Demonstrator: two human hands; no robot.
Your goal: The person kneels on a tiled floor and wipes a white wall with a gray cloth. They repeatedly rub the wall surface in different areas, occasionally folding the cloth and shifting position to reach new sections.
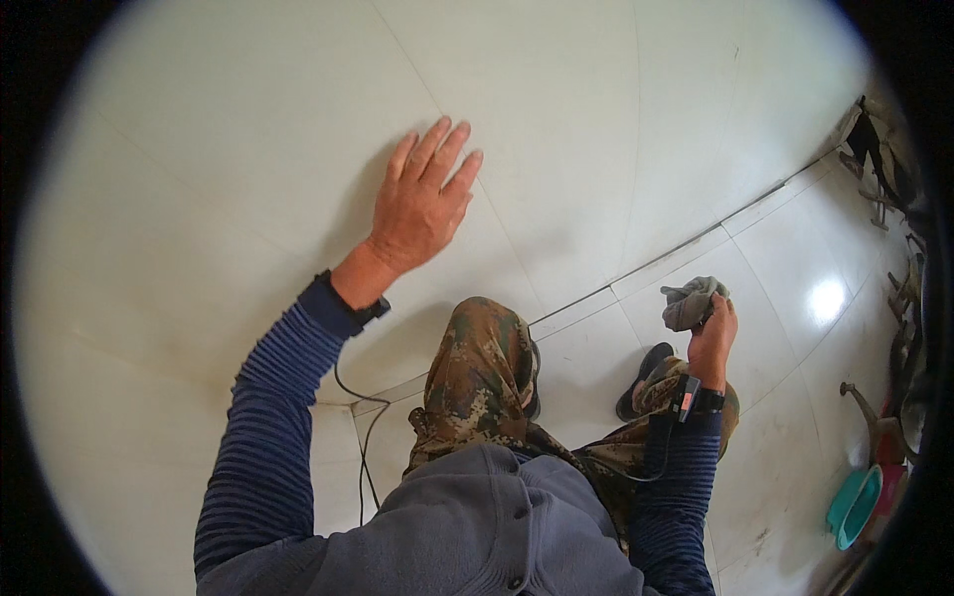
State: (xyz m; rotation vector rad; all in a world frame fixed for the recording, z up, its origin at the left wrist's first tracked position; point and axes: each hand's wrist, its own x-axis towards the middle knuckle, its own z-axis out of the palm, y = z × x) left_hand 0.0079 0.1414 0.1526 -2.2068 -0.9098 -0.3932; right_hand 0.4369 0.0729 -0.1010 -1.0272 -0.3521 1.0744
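My left hand (pixel 421 197) holds nothing; its fingers are a little apart, palm toward the white tiled wall (pixel 536 97). Whether the palm touches the tiles I cannot tell. In my right hand (pixel 714 335) is a bunched grey cloth (pixel 689 302), gripped between thumb and fingers over the tiled floor (pixel 775 313). The cloth hangs apart from the wall, off to the right of my knees. Each wrist wears a dark band, and thin black cables run from them.
A dark seam with a skirting strip (pixel 671 257) marks where wall meets floor. At the right stand a turquoise plastic basin (pixel 855 508), a pinkish-red container (pixel 888 495) and wooden furniture legs (pixel 861 406). A black cable (pixel 364 462) dangles by my left side.
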